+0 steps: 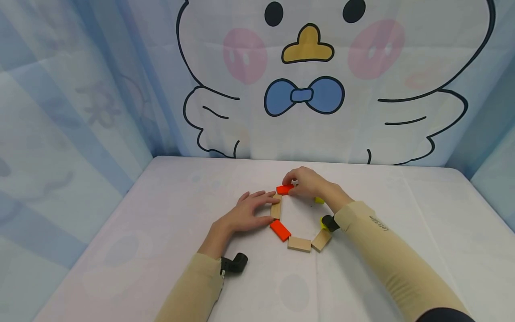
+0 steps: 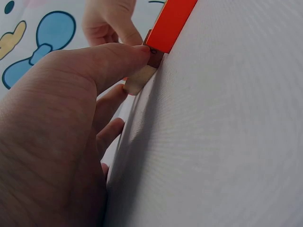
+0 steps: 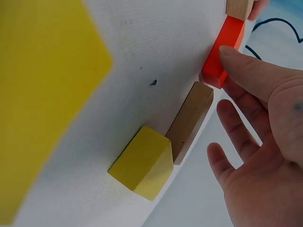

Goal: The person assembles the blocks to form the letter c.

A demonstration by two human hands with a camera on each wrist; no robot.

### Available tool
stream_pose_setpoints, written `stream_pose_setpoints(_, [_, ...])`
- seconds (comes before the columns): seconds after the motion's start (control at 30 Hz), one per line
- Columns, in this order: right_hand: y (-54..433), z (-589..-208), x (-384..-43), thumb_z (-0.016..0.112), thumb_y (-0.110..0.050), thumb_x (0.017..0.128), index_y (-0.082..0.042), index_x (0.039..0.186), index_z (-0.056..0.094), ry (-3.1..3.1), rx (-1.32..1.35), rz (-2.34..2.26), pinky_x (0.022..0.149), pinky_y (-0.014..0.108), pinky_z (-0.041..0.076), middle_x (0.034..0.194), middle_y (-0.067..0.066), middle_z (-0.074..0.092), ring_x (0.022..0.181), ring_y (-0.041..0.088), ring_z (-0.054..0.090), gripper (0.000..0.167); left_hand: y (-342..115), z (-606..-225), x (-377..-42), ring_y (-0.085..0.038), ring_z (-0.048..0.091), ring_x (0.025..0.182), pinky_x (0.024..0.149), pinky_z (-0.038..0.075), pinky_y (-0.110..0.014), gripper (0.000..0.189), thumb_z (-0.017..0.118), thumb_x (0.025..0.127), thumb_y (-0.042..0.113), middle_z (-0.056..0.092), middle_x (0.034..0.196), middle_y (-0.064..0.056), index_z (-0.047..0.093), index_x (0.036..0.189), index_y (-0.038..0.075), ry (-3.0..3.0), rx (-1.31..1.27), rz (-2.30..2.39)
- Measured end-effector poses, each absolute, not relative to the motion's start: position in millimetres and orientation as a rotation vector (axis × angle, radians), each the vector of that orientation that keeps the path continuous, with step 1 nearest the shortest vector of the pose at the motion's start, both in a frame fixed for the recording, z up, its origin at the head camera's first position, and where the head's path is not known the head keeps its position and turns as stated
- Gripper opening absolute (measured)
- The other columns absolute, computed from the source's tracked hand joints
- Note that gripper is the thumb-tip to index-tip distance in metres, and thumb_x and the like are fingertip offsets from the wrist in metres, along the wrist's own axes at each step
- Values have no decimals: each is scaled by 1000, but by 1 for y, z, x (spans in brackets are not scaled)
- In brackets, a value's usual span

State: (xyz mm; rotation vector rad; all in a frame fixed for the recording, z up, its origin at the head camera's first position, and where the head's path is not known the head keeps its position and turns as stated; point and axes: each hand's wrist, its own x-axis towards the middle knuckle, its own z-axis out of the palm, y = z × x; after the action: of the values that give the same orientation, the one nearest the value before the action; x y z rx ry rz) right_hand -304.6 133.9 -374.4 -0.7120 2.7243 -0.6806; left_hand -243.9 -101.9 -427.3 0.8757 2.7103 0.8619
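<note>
Wooden and coloured blocks form a ring on the table. At its far side my right hand (image 1: 307,182) pinches a red block (image 1: 284,189) between thumb and fingers. That block's far end meets a plain wooden block (image 3: 238,8) in the right wrist view. My left hand (image 1: 250,212) lies at the ring's left side, fingers extended, with thumb and fingertips touching a wooden block (image 1: 276,209). Just below the thumb sits a second red block (image 1: 280,230). Another plain block (image 3: 191,120), hidden behind my right hand in the head view, lies near the held red one.
Two wooden blocks, one (image 1: 299,244) at the front and one (image 1: 321,240) angled to its right, continue the ring. A yellow block (image 1: 319,200) and another yellow block (image 1: 323,222) stand under my right wrist. A printed curtain (image 1: 306,134) hangs behind the white-covered table (image 1: 161,232).
</note>
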Motion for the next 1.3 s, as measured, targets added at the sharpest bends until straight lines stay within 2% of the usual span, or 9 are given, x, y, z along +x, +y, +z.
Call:
stream_pose_setpoints(0.5, [132,-375,-303,69,-2,93,-6,118,72,2743,-758,-652,103,49,46,121,11,66,117,34,53,25,-101,-427,-243,-22,25,149,121,2,-50,51,66,96,36,39,159,5,57,145,27,2708,852,864])
stream_pose_setpoints(0.73, [136,-374,-305,66,-2,95,-7,122,71,2726,-745,-688,106,53,42,128,12,64,123,35,50,29,-100,-426,-243,-23,25,149,121,2,-51,50,66,96,34,39,159,5,57,145,26,2708,851,873])
stream_pose_setpoints(0.93, [149,-370,-303,66,-5,95,-6,124,70,2735,-705,-746,107,56,40,132,15,62,123,36,49,29,-100,-427,-244,-22,26,149,121,3,-51,50,66,96,35,39,159,5,58,144,26,2709,852,867])
stream_pose_setpoints(1.3, [175,-370,-304,68,-15,97,-3,127,67,2765,-596,-758,105,56,41,129,16,62,122,38,50,32,-100,-425,-242,-21,25,149,121,3,-49,50,66,96,35,39,159,6,57,144,27,2711,845,861])
